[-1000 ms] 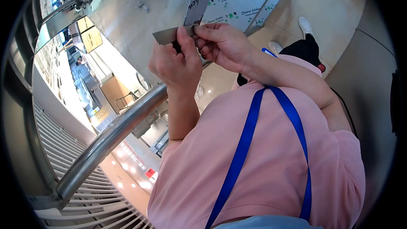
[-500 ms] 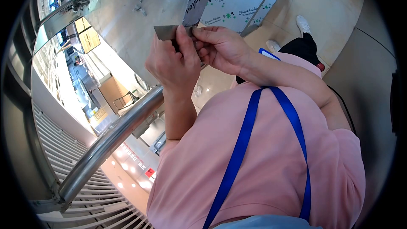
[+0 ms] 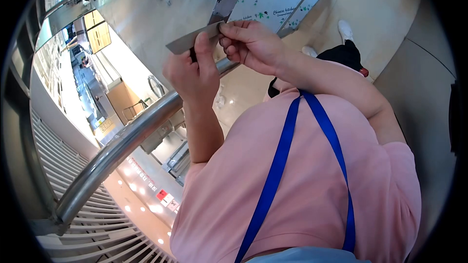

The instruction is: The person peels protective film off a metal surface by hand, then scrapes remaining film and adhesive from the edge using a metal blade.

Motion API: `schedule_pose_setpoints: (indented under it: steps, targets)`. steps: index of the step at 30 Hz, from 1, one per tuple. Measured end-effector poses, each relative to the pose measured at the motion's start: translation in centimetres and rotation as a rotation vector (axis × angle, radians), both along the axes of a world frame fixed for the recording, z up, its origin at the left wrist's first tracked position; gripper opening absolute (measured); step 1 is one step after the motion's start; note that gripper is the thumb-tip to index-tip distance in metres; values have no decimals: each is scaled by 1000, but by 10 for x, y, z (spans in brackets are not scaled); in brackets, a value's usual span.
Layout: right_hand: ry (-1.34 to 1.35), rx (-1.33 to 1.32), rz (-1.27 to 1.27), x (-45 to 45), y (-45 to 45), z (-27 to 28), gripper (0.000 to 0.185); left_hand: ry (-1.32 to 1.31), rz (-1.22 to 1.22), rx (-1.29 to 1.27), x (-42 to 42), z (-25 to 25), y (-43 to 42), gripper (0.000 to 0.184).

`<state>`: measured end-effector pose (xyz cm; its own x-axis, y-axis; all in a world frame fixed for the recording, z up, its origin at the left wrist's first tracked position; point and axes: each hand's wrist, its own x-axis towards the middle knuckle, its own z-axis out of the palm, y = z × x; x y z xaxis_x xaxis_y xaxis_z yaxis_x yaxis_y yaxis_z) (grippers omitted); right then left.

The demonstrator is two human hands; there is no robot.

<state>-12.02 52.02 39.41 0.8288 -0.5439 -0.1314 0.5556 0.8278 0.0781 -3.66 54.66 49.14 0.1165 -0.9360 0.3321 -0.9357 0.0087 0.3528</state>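
A thin, flat grey strip (image 3: pixel 187 42), apparently metal, is held between my hands above a metal rail. My left hand (image 3: pixel 192 75) is closed around its lower edge, with the thumb pressed flat against its face and the fingers curled behind. At the strip's right end, my right hand (image 3: pixel 256 46) pinches the corner between thumb and forefinger, the other fingers folded in. A small dark part shows under my left thumb, but I cannot tell what it is. Just beyond the strip lies a smooth metal surface (image 3: pixel 141 19) with grey scraps on it.
A round steel handrail (image 3: pixel 117 153) runs diagonally below my left arm. Film printed "Chinese kitchen" (image 3: pixel 268 0) covers panels ahead. A blue lanyard (image 3: pixel 275 165) hangs over my pink shirt. White shoes (image 3: pixel 345 30) stand on the tiled floor. Curved white slats (image 3: pixel 97 224) lie at lower left.
The strip has turned, showing a longer, narrower face that slopes up to the right. My left hand has shifted slightly left and the thumb has moved along the strip; my right hand still pinches its end.
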Motion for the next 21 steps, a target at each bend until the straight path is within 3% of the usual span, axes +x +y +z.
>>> schedule_pose_setpoints:
  steps: [3,6,12,18,21]
  targets:
    - [43,-16,11,0,1,-2,15,-8,56,-3,2,-5,7,22]
    - [23,10,20,0,0,-5,16,-20,-28,-106,1,-12,-1,11]
    - [-45,84,36,-4,-4,-4,18,-206,-77,-65,-7,-5,-12,13]
    - [-27,95,57,-6,-6,2,18,-206,-49,-39,-12,-1,-15,12]
    - [90,58,65,-12,-9,9,17,-227,-66,-46,-15,0,-16,11]
